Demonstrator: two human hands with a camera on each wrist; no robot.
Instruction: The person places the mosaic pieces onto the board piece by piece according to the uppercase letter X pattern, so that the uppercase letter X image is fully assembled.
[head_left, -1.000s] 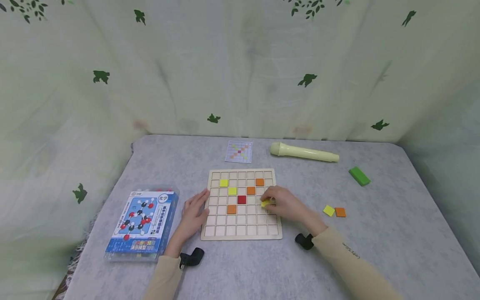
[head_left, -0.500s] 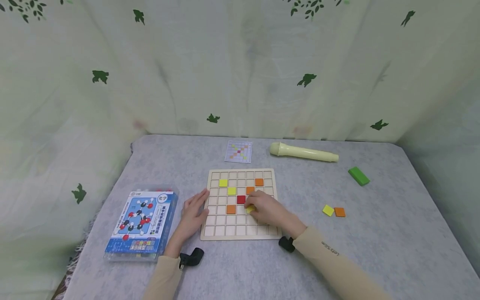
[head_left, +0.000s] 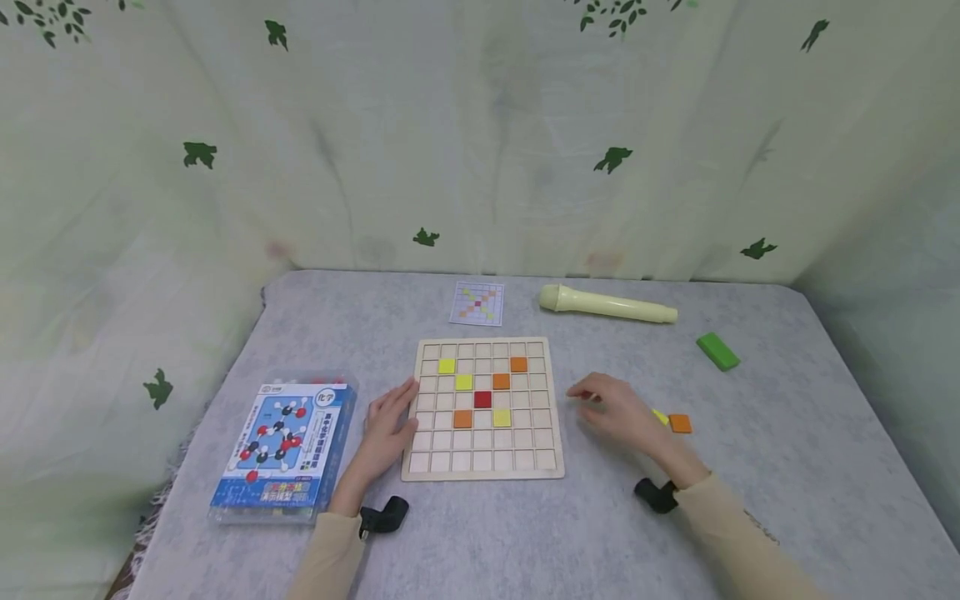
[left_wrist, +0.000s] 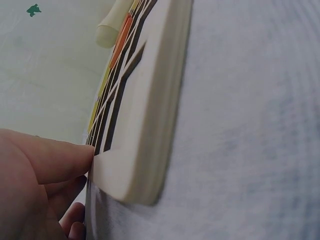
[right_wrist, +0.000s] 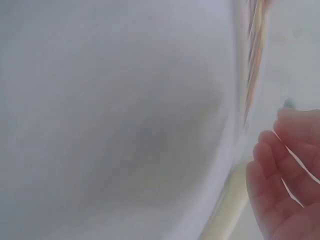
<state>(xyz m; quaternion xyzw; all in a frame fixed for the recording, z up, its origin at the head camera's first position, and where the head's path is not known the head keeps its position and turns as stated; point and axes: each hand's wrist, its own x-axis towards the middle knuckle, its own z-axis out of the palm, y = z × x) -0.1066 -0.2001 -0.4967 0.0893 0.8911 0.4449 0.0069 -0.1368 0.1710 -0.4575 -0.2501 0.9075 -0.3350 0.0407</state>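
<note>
A wooden grid board (head_left: 457, 462) lies in the middle of the table. In its cells sit a red tile (head_left: 483, 399), two yellow tiles at the upper left, orange tiles along the other diagonal, and a yellow tile (head_left: 502, 417) below and right of the red one. My left hand (head_left: 386, 429) rests against the board's left edge with extended fingers; the left wrist view shows fingertips touching the frame. To the right of the board, my right hand (head_left: 618, 414) is held over the table, fingers loosely bent and holding nothing. It partly covers a loose yellow tile (head_left: 660, 416) beside an orange tile (head_left: 680, 424).
A small pattern card (head_left: 477, 303) lies behind the board. Right of it are a pale yellow microphone-shaped tube (head_left: 609, 305) and a green block (head_left: 717, 352). A boxed molecular model set (head_left: 281, 450) lies at the left. A curtain hangs behind the table.
My right hand brought a yellow tile leftward to the cell diagonally below the red one, let it go, then moved right, off the board. My left hand stayed still.
</note>
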